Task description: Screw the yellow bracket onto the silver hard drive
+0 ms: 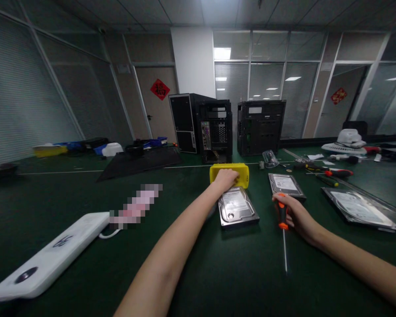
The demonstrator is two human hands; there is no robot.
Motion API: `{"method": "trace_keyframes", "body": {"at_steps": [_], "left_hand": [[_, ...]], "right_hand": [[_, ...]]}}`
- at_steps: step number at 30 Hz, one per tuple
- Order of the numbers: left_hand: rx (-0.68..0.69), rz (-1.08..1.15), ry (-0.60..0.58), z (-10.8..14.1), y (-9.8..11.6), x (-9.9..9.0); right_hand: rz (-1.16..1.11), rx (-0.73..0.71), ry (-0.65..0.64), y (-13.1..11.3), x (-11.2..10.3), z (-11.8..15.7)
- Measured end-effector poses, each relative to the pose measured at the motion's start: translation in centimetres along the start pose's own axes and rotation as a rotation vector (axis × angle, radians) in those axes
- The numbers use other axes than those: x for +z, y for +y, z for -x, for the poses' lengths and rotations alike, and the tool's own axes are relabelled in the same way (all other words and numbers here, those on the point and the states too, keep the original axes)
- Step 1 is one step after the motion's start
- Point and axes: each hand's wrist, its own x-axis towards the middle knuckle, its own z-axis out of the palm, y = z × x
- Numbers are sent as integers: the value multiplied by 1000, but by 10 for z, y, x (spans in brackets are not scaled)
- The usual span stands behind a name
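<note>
My left hand (pixel 227 178) reaches into a small yellow bin (pixel 244 175); its fingers point down inside and their tips are hidden. Just in front of the bin lies a silver hard drive (pixel 236 207), label side up. In my right hand (pixel 295 213) is a screwdriver (pixel 283 215) with an orange and black handle, its metal shaft pointing down toward the table's front. Behind that hand rests a second hard drive (pixel 285 184). Farther right is another drive (pixel 359 207), which looks wrapped in clear plastic.
Computer cases (pixel 185 123) (pixel 261 127) stand at the back of the green table (pixel 119 259). A white device (pixel 49 255) with a cable lies at the left. Several tools (pixel 338 173) and a white fan-like object (pixel 350 138) are at the right. A black mat (pixel 141 160) lies back left.
</note>
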Motion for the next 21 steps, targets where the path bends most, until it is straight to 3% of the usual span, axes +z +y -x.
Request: {"method": "trace_keyframes", "body": {"at_steps": [11,21], "left_hand": [[22,-6,6,-7,-2,13],[86,-76,-5,-2,2,5]], "right_hand": [[58,-16,-48,3,-5,-1],[110,-18,-63,4,-7,-1]]}}
